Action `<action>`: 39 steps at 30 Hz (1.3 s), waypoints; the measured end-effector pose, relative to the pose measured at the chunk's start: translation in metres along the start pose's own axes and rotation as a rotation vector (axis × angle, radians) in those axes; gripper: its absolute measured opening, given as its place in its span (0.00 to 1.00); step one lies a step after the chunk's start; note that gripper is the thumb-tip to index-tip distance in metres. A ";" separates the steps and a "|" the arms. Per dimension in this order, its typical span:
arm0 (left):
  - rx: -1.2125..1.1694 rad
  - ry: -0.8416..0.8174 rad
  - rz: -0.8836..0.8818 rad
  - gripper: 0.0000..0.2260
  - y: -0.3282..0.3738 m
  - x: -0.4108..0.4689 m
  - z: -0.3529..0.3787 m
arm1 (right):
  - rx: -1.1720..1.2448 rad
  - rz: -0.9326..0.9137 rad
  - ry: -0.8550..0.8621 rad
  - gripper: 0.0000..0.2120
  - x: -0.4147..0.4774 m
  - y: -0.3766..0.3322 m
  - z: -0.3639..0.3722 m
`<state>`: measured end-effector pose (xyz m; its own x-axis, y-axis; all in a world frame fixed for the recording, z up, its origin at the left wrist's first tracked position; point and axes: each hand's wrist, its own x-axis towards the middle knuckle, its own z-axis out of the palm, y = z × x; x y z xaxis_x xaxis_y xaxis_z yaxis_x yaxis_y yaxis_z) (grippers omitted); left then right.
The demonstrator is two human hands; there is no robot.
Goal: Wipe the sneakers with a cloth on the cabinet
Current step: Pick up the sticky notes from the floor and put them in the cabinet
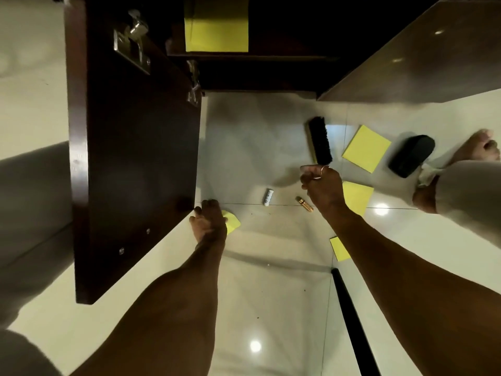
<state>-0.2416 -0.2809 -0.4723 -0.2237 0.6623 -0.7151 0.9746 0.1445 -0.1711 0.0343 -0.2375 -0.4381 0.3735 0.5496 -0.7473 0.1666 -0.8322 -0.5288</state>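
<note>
Left hand [208,222] is kept narrow, fingers curled. A small yellow cloth [232,222] is gripped in it, bunched and sticking out on the thumb side. The fingertips are placed at the corner of the open cabinet door [135,158].

Right hand [321,185] is curled tight, with a ring on one finger. Nothing is seen held in it.

A black brush [320,141] is seen just beyond the right fingertips; contact cannot be told. A white tube [267,196] and a gold tube [305,204] are laid on the floor [271,294] between the two hands, the gold one just beside the right hand.

A flat yellow cloth [357,198] is partly hidden behind the right wrist. A larger yellow cloth [366,149] is laid further out, beside the brush. A folded yellow cloth [217,31] is stored inside the cabinet, well ahead of both hands.
</note>
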 end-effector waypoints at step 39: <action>-1.320 -0.206 0.085 0.10 0.105 -0.061 -0.202 | -0.664 -0.173 -0.039 0.14 0.002 -0.111 -0.158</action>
<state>-0.1238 -0.1573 -0.3097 -0.0461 0.5991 -0.7994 0.2395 0.7835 0.5734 0.1604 -0.1560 -0.3175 0.2599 0.6703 -0.6951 0.7495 -0.5938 -0.2925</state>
